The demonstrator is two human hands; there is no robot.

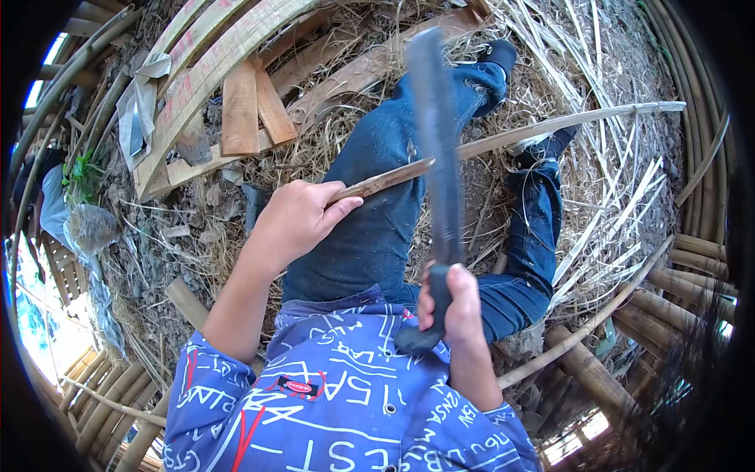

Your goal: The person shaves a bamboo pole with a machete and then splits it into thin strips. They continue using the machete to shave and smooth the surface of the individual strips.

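The person's left hand [295, 220] is closing tightly around the near end of a thin pale-brown bamboo strip [393, 178], fingers wrapping over it and the thumb lying along its top; the strip is starting at that fist near the centre of the view and running its long axis out toward between 2 and 3 o'clock, its far tip reaching over the dry straw litter [605, 197] on the ground; it is passing above the person's blue denim jeans [377, 149] and close by a black shoe [550, 145] at 2 o'clock.

The right hand [452, 303] is gripping the black handle of a dark long-bladed machete [434, 102], fist fully closed, just below centre; the blade is pointing straight up toward 12 o'clock, its long axis nearly upright in the view, and it is showing blurred along its length; it is crossing the strip just right of the left hand, though whether the edge is touching the strip cannot be told.

A blue shirt with white lettering [346, 393] is filling the 6 o'clock edge; short flat wooden planks [240, 110] are lying at 11 o'clock beside curved bamboo slats [200, 75]; thick round bamboo poles [590, 374] are lying at 4 o'clock.
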